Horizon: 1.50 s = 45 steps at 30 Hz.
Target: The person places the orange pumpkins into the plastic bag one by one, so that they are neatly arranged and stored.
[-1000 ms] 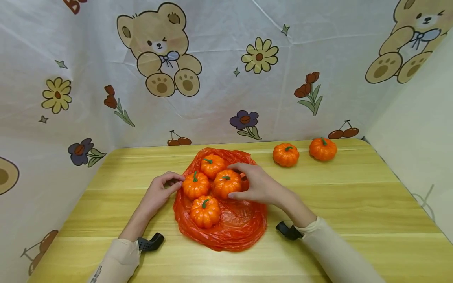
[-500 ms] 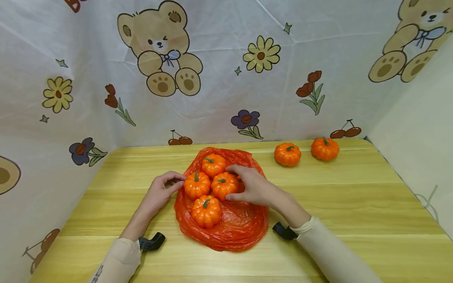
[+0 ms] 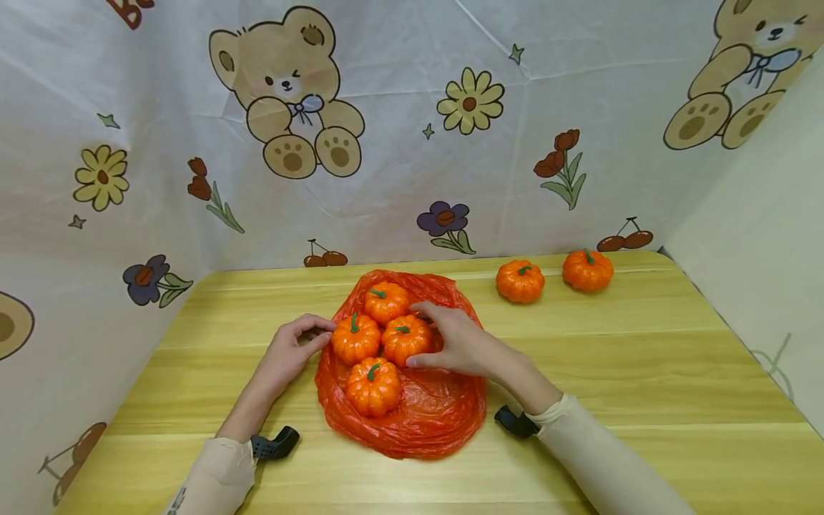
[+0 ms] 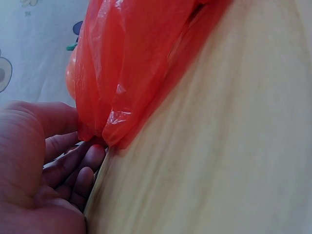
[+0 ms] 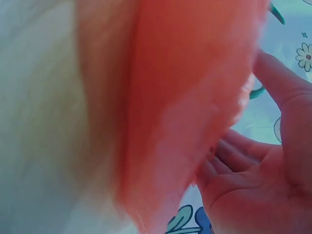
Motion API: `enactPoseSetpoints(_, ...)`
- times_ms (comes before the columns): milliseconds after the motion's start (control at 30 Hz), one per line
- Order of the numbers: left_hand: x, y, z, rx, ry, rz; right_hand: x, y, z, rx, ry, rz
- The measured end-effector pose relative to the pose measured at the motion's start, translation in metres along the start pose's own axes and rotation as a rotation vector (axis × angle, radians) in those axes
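A red plastic bag [image 3: 438, 415] lies spread wide on the table, its edges bunched into a ring around several small orange pumpkins with green stems. My right hand [image 3: 460, 342] curves round the rightmost pumpkin [image 3: 404, 340], thumb on its near side and fingers behind. That pumpkin sits close against the left pumpkin [image 3: 356, 342] and the back pumpkin [image 3: 385, 300]. The front pumpkin [image 3: 373, 387] rests nearest the person. At the bag's left edge, my left hand [image 3: 292, 347] pinches the plastic between thumb and fingers; the left wrist view shows the gathered red film [image 4: 117, 87] there.
Two more orange pumpkins, one nearer [image 3: 520, 281] and one farther right [image 3: 588, 270], stand at the back right of the wooden table [image 3: 618, 372]. A printed cloth [image 3: 393, 172] hangs behind the table's far edge. Black wrist devices sit on both forearms.
The right hand has shifted slightly left and toward the person, moving its pumpkin closer to the left and back ones. The left hand has stayed at the bag's edge.
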<state>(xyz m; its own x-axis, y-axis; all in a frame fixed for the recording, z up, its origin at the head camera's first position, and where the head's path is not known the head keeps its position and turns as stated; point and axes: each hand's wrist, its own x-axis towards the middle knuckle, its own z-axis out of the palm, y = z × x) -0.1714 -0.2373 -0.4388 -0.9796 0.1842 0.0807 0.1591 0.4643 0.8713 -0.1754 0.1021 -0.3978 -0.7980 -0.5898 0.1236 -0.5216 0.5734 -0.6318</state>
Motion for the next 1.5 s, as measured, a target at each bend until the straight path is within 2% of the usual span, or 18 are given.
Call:
enactPoseSetpoints(233, 0.0, 0.0, 0.0, -0.001, -0.001, -0.007, -0.002, 0.001, -0.014, 0.061, 0.039, 0.065)
enactPoseSetpoints(400, 0.0, -0.001, 0.001, -0.001, -0.001, -0.004, -0.003, 0.008, -0.023, 0.039, 0.103, 0.056)
enactPoseSetpoints(600, 0.0, -0.003, 0.0, 0.002, -0.003, 0.0, -0.007, 0.014, -0.035, 0.064, 0.177, 0.052)
enactPoseSetpoints(767, 0.001, -0.002, 0.001, -0.002, -0.005, 0.0, -0.012, 0.019, -0.05, 0.06, 0.249, 0.073)
enactPoseSetpoints(967, 0.001, -0.002, 0.002, 0.001, -0.003, 0.009, -0.021, 0.036, -0.074, 0.067, 0.32, 0.123)
enactPoseSetpoints(1200, 0.001, -0.004, 0.001, 0.006, -0.006, 0.001, -0.035, 0.054, -0.102, 0.073, 0.41, 0.23)
enactPoseSetpoints(1333, 0.001, -0.005, 0.001, 0.006, -0.004, 0.005, -0.039, 0.064, -0.11, 0.074, 0.468, 0.218)
enactPoseSetpoints(1500, 0.001, -0.005, 0.001, -0.001, -0.003, 0.006, -0.041, 0.076, -0.111, 0.067, 0.49, 0.214)
